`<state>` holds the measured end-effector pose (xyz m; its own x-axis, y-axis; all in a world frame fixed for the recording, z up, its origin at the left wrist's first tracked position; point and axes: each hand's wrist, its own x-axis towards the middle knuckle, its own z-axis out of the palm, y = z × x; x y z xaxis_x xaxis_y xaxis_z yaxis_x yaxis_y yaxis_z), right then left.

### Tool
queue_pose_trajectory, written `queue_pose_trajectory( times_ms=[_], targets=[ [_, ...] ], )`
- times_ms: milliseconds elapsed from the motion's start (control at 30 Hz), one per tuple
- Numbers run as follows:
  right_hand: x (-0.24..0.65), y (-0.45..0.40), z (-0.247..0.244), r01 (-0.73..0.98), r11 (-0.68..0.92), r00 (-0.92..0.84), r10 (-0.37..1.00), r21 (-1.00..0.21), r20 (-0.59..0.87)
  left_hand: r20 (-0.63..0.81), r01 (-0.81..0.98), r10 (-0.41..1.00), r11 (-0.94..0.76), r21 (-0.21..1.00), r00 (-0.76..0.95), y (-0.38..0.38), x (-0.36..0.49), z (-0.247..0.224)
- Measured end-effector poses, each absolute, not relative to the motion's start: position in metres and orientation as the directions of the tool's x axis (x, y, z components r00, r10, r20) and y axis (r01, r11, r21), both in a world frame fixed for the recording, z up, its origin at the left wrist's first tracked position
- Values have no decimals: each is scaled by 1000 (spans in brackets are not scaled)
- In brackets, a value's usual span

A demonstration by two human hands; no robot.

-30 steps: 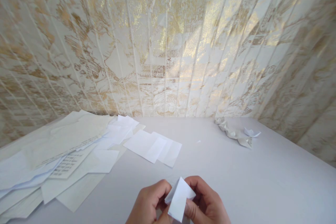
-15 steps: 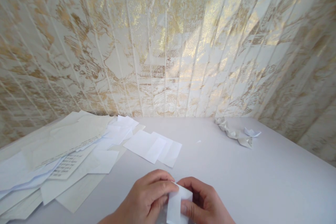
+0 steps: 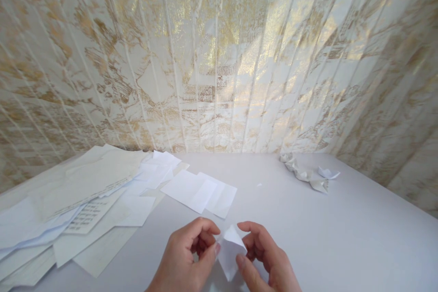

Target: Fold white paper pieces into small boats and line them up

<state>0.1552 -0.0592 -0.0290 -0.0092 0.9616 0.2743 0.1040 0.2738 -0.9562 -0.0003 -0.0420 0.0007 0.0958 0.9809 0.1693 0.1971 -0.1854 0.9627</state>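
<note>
A small folded white paper is held up between both hands at the bottom centre, a pointed corner facing down. My left hand grips its left edge, thumb against the paper and index finger curved above. On the right side, my right hand holds the paper between the thumb in front and fingers behind, its index finger raised off the top. Beyond the hands, two white paper pieces lie overlapping on the table.
A spread pile of loose sheets, some printed, covers the left of the pale table. Several small folded papers sit at the back right. A tiny paper scrap lies mid-table. Patterned curtain hangs behind.
The paper has turned from a flat-edged strip facing me to a diamond shape with a point down. Both index fingers have lifted away from its top, and the hands are slightly farther apart.
</note>
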Motion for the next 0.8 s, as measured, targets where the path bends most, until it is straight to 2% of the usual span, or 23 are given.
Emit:
queue_pose_trajectory(
  times_ms=[133,267,333,467,633,800],
  targets=[
    [155,-59,-25,199,287,27,954,-937,298,217,184,970,-235,954,114,-41,0,-3],
    [157,-58,-23,158,272,24,960,-949,279,235,80,969,-241,967,79,-42,1,-1],
    [159,-58,-23,138,287,27,956,-948,293,167,-12,984,-167,986,55,-43,3,1],
    [165,-58,-19,190,412,-38,910,-891,412,-1,-163,998,11,987,64,-45,6,4],
    [170,-56,-16,234,549,-161,836,-802,525,-168,-411,979,203,889,119,-45,6,3],
    [172,-54,-23,227,630,-179,777,-743,604,-270,-453,937,345,822,223,-42,2,-1]
  ],
)
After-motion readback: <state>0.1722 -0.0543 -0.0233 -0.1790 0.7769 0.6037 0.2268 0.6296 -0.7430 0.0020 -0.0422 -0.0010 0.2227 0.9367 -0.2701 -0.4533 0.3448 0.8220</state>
